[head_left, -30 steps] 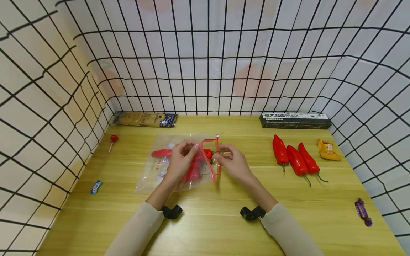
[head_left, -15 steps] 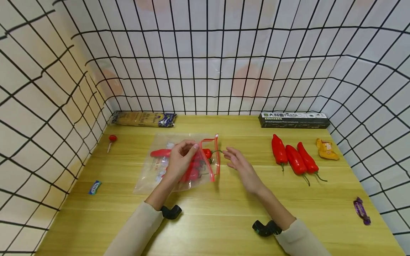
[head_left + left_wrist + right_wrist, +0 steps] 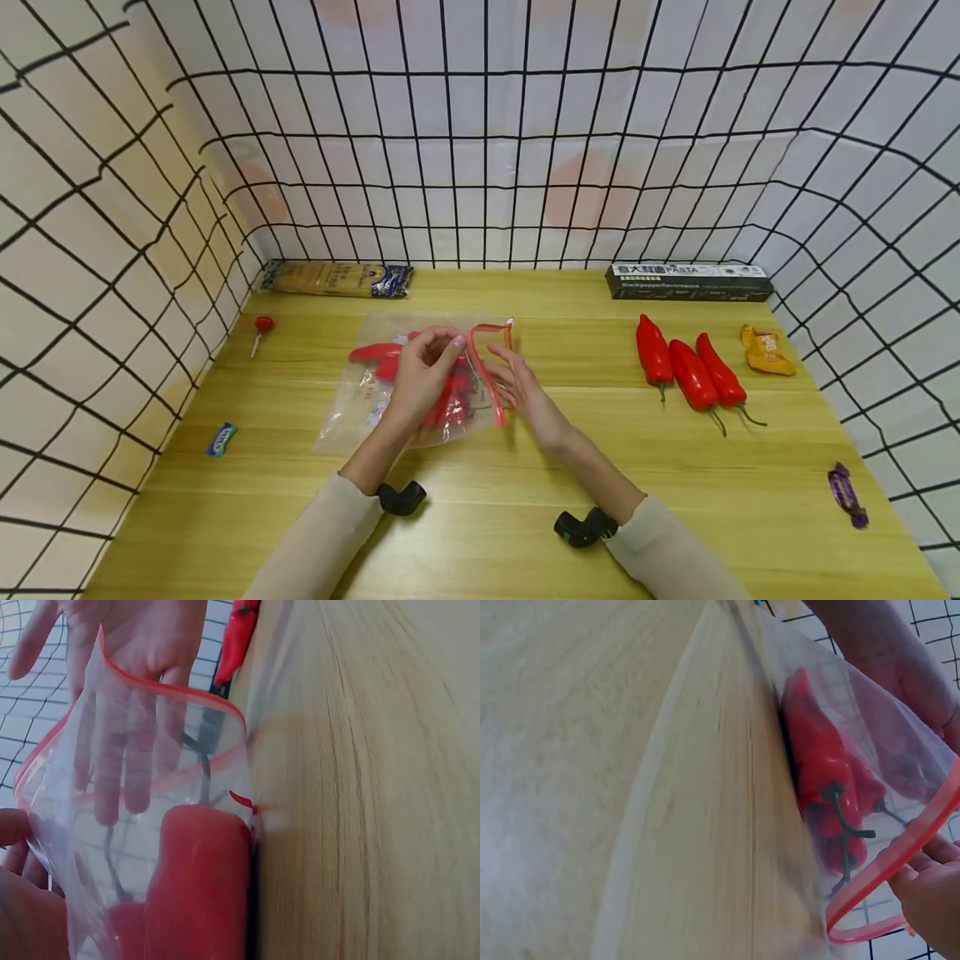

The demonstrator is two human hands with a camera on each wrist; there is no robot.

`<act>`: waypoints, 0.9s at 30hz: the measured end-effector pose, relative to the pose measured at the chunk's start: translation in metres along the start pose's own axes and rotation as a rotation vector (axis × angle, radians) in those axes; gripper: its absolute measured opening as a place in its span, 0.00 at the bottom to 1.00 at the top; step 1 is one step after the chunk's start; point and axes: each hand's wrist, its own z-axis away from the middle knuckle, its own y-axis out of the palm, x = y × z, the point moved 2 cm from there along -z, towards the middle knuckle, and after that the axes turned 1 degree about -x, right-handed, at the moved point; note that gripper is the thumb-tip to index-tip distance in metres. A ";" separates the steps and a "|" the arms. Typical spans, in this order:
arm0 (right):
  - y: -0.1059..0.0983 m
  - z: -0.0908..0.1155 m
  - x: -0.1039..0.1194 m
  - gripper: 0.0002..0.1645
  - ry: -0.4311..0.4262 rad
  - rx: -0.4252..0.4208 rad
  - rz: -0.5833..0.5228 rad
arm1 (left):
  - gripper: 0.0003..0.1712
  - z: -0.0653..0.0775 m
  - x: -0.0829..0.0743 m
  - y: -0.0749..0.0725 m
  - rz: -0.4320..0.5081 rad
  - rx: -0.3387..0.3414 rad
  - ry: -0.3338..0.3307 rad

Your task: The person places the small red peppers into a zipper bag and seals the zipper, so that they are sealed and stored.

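Fingers of the left hand [image 3: 422, 371] are pinching the zip bag [image 3: 348, 400], which is lying at eleven o'clock from the person, while those of the right hand [image 3: 534, 404], nearly straight and gripping nothing visible, are sitting at its three-o'clock mouth, ideally avoiding any tug on the red rim [image 3: 489, 382].

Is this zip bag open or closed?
Open: the zip bag has its red rims apart, and the right hand is partly between them.

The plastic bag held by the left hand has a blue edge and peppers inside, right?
Almost, but the plastic bag held by the left hand with peppers inside has a red edge, not blue, as the right wrist view shows.
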 end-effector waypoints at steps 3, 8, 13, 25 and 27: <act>-0.004 0.002 0.000 0.39 -0.028 -0.022 0.016 | 0.17 0.000 0.001 0.000 0.006 -0.007 -0.019; -0.030 0.015 0.006 0.32 -0.120 -0.104 0.101 | 0.17 -0.001 0.003 0.000 -0.005 -0.014 -0.034; -0.073 0.039 0.010 0.26 -0.083 -0.281 0.317 | 0.18 -0.001 0.003 -0.001 -0.047 -0.015 -0.030; -0.172 0.086 0.013 0.35 0.124 -0.658 0.748 | 0.17 0.000 0.005 0.000 -0.066 0.004 -0.065; -0.180 0.088 0.013 0.37 0.169 -0.666 0.807 | 0.16 0.000 0.003 0.000 -0.061 0.011 -0.078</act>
